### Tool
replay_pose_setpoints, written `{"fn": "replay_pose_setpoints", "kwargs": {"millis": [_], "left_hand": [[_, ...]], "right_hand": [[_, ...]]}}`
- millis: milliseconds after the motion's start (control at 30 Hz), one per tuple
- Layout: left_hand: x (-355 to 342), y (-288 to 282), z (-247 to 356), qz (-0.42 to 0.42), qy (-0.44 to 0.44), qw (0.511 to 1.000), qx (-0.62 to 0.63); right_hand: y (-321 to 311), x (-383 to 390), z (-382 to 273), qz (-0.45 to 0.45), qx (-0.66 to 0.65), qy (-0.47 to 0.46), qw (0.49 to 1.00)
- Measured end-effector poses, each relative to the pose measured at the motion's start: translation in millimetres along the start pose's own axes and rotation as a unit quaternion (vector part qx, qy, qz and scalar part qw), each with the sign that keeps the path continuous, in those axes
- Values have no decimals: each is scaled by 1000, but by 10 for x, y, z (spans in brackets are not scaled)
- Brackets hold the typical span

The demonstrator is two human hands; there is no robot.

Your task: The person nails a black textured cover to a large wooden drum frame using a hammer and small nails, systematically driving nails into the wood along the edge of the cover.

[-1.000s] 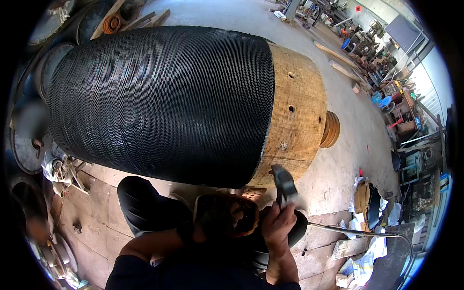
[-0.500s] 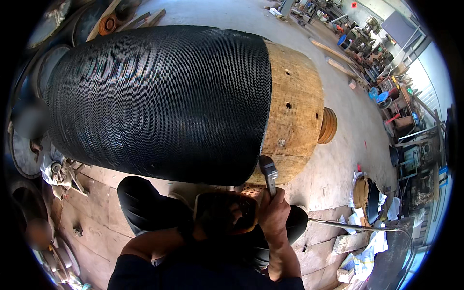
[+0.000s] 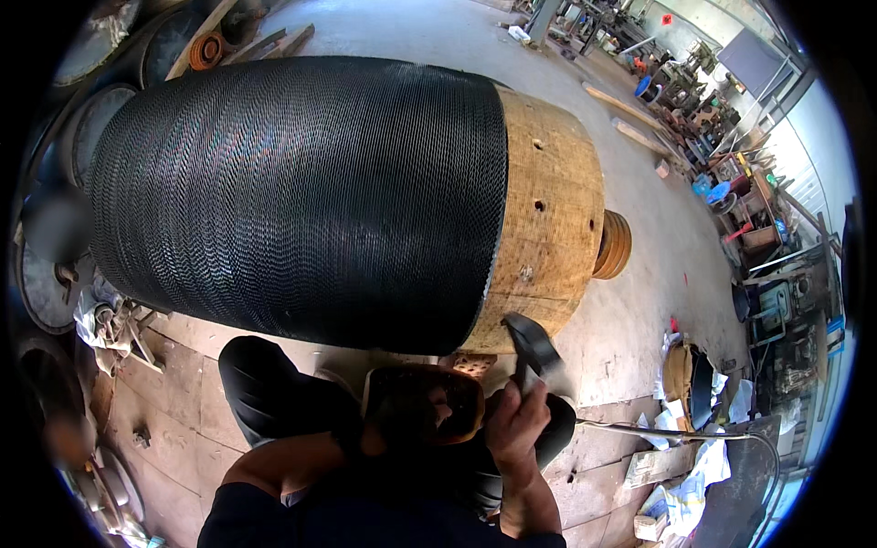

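A large barrel-shaped roller lies across in front of me. Its wooden end [image 3: 553, 183] is bare and has several small dark holes. Rows of fine black toothed strip [image 3: 301, 192] wrap the rest of it. My right hand [image 3: 518, 422] is closed round the handle of a hammer [image 3: 533, 345], whose blurred head is just in front of the lower edge of the wooden end. Between my knees is a dark-bottomed tray [image 3: 477, 406] with a brownish rim. My left hand [image 3: 437, 404] reaches into it; its fingers are mostly lost in shadow.
A perforated reddish-brown brick [image 3: 473, 364] sits under the roller's near edge. Large wheels [image 3: 96, 137] and cloth-covered scraps [image 3: 114, 320] stand at the left. To the right are a bent rod [image 3: 667, 429], a torn sack [image 3: 699, 475] and a cluttered workbench [image 3: 763, 219].
The hammer has swung down and to the right, away from the strip's edge, and its head has turned. My left hand stays in the tray. The whole view has shifted slightly.
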State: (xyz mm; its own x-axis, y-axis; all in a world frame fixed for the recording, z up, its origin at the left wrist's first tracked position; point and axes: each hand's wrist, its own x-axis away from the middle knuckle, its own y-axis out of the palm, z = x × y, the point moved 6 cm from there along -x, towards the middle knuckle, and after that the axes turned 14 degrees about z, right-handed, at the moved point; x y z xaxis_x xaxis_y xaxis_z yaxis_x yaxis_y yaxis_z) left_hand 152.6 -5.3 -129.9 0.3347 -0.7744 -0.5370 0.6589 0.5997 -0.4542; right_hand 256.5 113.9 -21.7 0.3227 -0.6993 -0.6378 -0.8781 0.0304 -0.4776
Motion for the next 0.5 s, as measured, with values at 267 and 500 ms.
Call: {"fn": "replay_pose_setpoints", "kwargs": {"millis": [267, 500], "left_hand": [[96, 102, -71, 64, 111, 988, -83], [-106, -35, 127, -50, 48, 994, -80]], "right_hand": [[151, 5, 226, -56, 70, 59, 994], [299, 6, 242, -100, 104, 58, 988]]}}
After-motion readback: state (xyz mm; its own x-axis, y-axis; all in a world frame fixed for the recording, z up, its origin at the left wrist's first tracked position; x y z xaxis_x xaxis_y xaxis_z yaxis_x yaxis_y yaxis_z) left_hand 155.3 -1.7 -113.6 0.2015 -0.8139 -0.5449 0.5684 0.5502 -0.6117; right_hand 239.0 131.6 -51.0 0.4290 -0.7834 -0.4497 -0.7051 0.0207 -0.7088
